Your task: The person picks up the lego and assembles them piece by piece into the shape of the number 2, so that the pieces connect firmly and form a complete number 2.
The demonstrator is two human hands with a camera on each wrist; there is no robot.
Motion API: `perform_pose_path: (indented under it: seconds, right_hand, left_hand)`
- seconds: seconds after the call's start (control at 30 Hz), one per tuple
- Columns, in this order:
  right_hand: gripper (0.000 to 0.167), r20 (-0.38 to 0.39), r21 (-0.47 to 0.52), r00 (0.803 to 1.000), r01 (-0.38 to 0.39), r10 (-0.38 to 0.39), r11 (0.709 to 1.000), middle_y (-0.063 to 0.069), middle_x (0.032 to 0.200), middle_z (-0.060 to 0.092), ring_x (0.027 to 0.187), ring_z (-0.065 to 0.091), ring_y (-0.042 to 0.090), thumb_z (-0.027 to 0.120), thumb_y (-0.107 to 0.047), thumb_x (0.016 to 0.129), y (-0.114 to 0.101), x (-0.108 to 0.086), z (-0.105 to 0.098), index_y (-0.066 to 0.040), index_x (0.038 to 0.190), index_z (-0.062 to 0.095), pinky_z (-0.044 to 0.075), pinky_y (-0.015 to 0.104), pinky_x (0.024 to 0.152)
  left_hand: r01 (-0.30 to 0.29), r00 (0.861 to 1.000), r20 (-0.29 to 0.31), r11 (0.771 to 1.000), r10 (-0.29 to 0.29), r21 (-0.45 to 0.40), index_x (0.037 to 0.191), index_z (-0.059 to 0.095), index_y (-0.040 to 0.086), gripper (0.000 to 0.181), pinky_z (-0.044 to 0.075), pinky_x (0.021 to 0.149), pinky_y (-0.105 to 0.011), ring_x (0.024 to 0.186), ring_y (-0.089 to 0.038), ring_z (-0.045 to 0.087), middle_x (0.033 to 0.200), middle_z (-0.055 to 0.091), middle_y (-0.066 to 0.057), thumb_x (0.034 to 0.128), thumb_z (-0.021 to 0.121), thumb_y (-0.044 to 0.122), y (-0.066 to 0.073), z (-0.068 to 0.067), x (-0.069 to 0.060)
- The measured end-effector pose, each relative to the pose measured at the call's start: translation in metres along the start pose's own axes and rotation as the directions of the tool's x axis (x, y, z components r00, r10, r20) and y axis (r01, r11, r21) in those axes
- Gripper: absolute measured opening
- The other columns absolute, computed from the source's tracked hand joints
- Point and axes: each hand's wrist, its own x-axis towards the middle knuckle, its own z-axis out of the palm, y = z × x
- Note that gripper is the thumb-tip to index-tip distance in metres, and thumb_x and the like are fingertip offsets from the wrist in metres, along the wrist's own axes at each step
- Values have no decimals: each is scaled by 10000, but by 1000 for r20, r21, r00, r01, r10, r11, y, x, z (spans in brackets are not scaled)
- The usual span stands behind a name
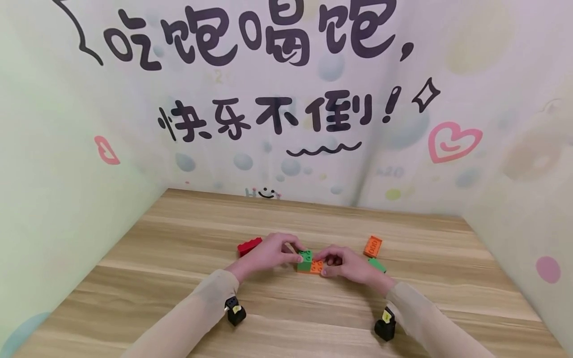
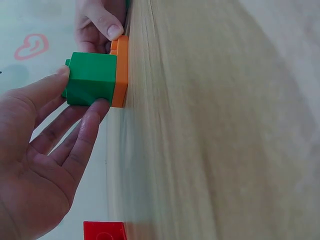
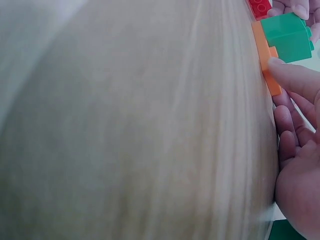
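A green toy brick (image 2: pixel 92 77) stands on one end of a flatter orange toy brick (image 2: pixel 121 75), which lies on the table. My left hand (image 1: pixel 270 250) holds the green brick between thumb and fingers. From the other side my right hand (image 1: pixel 346 263) grips the free end of the orange brick, its thumb (image 3: pixel 280 67) against the orange edge. Studs show on the uncovered part of the orange brick in the head view. The fingers partly cover both bricks.
Behind the left wrist lies a red brick (image 1: pixel 249 245). Another orange brick (image 1: pixel 373 245) and a second green brick (image 1: pixel 377 264), partly hidden by the right forearm, lie to the right. A printed cloth wall (image 1: pixel 268 169) closes off the wooden table's (image 1: pixel 286 318) back.
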Motion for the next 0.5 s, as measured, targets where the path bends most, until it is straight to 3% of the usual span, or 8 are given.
perform_pose_path:
  seconds: [0.5]
  right_hand:
    - [305,-2,-10,1000,-4,4,1000,62,1055,645,861,528,109,729,-241,898,0,-1,-1,-195,1196,683,446,209,715]
  left_hand:
    - [-1,1000,1,1000,1,6,1062,706,182,179,563,696,-256,845,-124,689,1037,692,-13,891,740,219,0,0,0]
